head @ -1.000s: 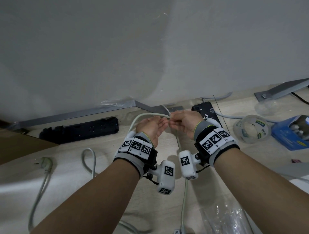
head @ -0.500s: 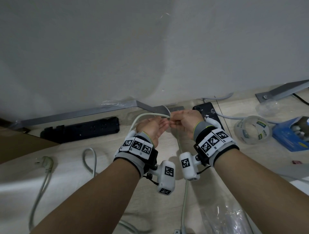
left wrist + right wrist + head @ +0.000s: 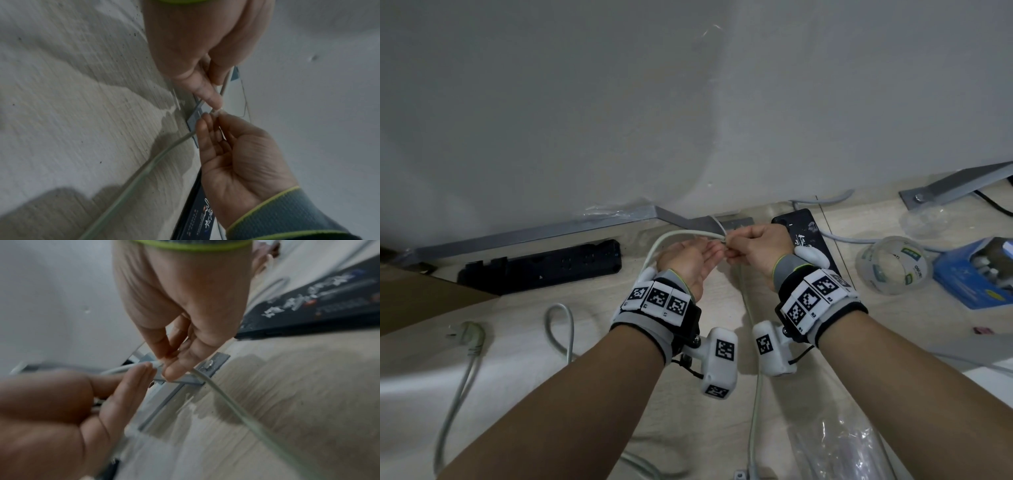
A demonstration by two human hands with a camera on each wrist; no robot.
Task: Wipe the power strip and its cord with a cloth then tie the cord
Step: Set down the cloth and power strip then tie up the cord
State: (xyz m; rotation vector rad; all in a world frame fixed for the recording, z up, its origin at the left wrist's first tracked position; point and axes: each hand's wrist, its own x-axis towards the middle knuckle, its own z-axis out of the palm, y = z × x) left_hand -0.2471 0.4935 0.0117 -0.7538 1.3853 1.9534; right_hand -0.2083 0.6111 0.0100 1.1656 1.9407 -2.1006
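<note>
My two hands meet over the wooden floor by the wall. A white cord [image 3: 671, 236] arcs up from the left into them. My left hand [image 3: 717, 248] is palm up with nearly straight fingers, and the cord [image 3: 144, 170] runs between its thumb and fingers. My right hand [image 3: 732, 248] has curled fingers pinching a thin white tie [image 3: 717, 224] at the cord. The pinch shows close up in the right wrist view, right hand [image 3: 164, 369] against left fingertips [image 3: 144, 371]. A black power strip [image 3: 541, 263] lies at the left along the wall. No cloth is in view.
A second black strip with white lettering [image 3: 804, 233] lies under my right wrist. A tape roll [image 3: 890, 263] and a blue box [image 3: 976, 270] sit at the right. A grey metal bracket [image 3: 585, 226] runs along the wall. A grey plug [image 3: 470, 337] lies left, a clear plastic bag [image 3: 835, 445] near me.
</note>
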